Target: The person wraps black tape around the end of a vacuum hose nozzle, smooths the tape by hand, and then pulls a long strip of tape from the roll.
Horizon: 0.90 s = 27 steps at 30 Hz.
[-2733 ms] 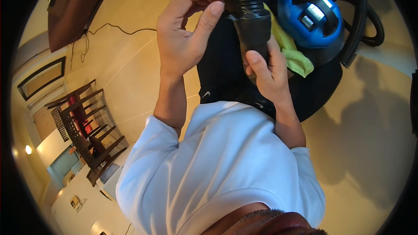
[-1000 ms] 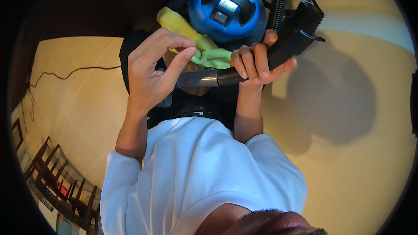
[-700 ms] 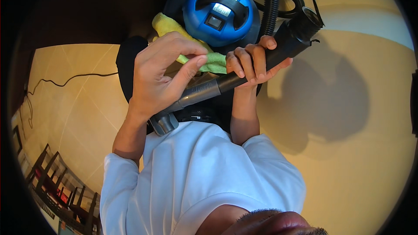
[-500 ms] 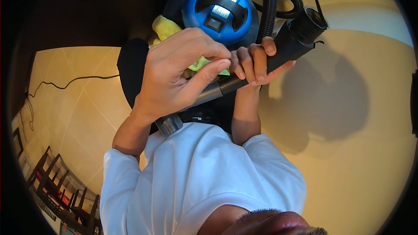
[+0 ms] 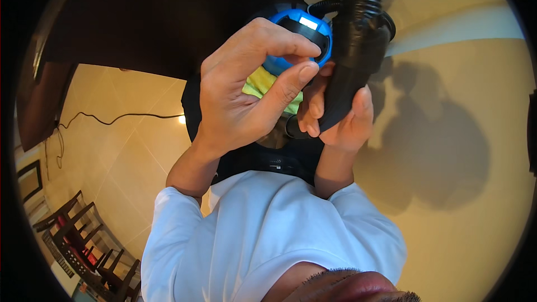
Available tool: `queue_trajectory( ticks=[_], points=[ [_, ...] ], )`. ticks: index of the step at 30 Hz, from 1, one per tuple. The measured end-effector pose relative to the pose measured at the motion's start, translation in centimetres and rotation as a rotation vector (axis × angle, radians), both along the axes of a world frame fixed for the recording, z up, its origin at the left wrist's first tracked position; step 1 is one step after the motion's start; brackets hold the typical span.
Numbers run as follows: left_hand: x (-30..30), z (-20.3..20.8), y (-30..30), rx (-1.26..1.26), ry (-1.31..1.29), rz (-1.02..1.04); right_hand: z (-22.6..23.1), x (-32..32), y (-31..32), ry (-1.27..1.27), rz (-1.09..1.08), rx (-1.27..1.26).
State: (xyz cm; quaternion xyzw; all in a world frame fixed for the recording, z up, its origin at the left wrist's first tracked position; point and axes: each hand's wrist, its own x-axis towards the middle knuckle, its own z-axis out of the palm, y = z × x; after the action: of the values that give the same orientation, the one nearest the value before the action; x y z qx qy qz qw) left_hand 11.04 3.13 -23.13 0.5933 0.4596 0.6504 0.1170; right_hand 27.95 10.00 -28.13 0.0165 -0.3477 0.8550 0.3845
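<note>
My right hand [image 5: 341, 114] is wrapped round a black vacuum cleaner tube [image 5: 347, 86], whose wide end points up and away from me. Close beside it on the left, my left hand [image 5: 240, 86] has its thumb and forefinger curved toward each other, a small gap between the tips. A yellow-green cloth [image 5: 260, 83] shows behind those two fingers and appears held by the other fingers, which are hidden. Past both hands stands the blue vacuum cleaner [image 5: 327, 33] with a black top handle, partly covered by my left hand.
A dark piece of furniture [image 5: 168, 17] fills the far left. A thin black cable [image 5: 128, 114] runs over the tiled floor [image 5: 123, 151]. Dark wooden chairs [image 5: 84, 223] stand at the lower left. A cream wall [image 5: 447, 235] rises close on my right.
The tube has swung from slanting right to nearly straight away from me, its wide end turning. Both hands have shifted slightly right. My left thumb and forefinger have parted a little.
</note>
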Motion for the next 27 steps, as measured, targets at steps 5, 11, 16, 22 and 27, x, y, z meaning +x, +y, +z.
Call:
queue_trajectory(
  ticks=[5, 11, 16, 22, 27],
  points=[
    [0.1, 0.9, 0.1, -0.031, -0.002, 0.007, 0.4, -0.5, -0.2, -0.046, -0.006, -0.013],
    [-0.1, 1.2, 0.8, 0.015, 0.087, 0.045, 0.4, -0.5, -0.4, -0.126, -0.03, -0.033],
    [0.1, 1.5, 0.9, -0.071, 0.036, 0.065, 0.3, -0.9, -0.7, -0.143, -0.012, -0.071],
    [-0.2, 1.9, 1.4, -0.036, 0.063, 0.113, -0.3, -1.1, -0.8, -0.197, -0.033, -0.016],
    [-1.6, 3.3, 1.6, -0.041, 0.343, 0.201, 0.1, -1.3, -1.5, -0.253, -0.06, 0.004]
  ],
)
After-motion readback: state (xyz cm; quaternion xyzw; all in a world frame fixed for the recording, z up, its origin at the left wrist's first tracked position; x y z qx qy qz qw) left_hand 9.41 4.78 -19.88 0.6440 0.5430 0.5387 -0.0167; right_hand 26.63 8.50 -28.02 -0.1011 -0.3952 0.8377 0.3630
